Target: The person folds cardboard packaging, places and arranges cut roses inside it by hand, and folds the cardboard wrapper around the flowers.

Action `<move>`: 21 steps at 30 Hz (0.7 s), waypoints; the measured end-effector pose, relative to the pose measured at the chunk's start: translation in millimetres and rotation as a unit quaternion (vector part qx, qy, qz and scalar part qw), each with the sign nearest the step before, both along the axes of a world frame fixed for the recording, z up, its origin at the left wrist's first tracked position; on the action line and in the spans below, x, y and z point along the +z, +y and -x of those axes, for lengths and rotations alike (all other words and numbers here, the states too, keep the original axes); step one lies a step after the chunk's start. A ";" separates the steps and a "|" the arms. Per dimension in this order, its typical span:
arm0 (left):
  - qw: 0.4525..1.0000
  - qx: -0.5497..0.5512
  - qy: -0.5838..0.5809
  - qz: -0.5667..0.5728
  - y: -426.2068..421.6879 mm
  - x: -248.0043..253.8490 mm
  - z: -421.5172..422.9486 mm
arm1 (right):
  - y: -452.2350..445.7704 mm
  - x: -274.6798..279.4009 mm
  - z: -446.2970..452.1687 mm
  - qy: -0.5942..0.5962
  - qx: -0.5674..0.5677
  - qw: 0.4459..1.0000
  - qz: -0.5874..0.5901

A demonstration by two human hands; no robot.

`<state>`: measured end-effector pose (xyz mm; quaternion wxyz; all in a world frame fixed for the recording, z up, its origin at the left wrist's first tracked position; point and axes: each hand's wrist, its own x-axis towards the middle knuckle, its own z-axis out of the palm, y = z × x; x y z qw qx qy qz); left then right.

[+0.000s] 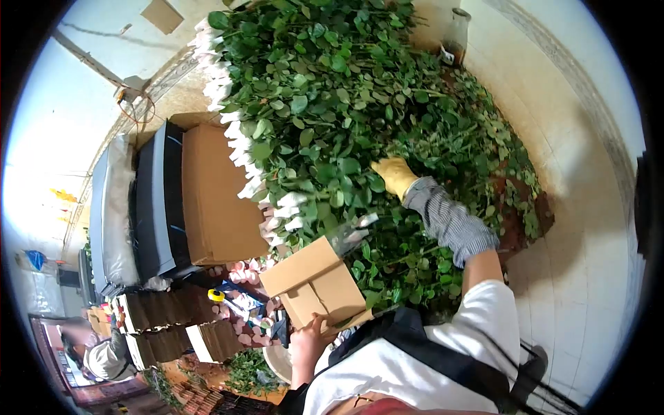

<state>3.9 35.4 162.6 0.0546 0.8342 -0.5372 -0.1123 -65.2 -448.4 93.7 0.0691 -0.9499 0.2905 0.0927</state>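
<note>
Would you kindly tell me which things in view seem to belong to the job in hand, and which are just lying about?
Seemingly part of the job:
folded cardboard, held in the left hand
leafy stems, where the gloved right hand is

Probably just lying about:
glass jar, beside the greenery
small yellow item
pink petals

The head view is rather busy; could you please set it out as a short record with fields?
Left hand: bare, holding folded cardboard
Right hand: in a yellow glove, at the leafy flower stems; grip unclear
Stem type: probably roses, judging by the leaves
Stem layout: broad heap, white-wrapped ends along the picture's left side
Left of cardboard: pink petals, yellow tape measure
Top right: clear jar
</note>
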 end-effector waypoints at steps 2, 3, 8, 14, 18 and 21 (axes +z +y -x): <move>1.000 -0.013 0.019 -0.004 5.4 4.0 2.3 | -23.5 1.3 7.0 -0.048 0.058 0.993 -0.094; 1.000 -0.012 0.009 0.006 5.9 4.9 3.1 | -21.6 54.1 2.2 0.015 -0.001 0.971 -0.238; 0.999 0.012 0.033 -0.004 8.4 -11.1 -1.9 | -47.2 125.0 -40.5 -0.165 -0.005 0.975 -0.151; 0.999 -0.004 0.046 -0.018 3.6 -1.9 -3.8 | -131.7 199.6 -182.1 -0.319 -0.066 0.936 0.131; 0.994 0.037 0.070 -0.073 0.2 5.6 -4.6 | -216.9 198.0 -255.9 -0.299 -0.140 0.898 0.290; 0.995 0.032 0.069 -0.071 0.7 0.0 -7.1 | -229.1 174.4 -285.5 -0.214 -0.144 0.942 0.213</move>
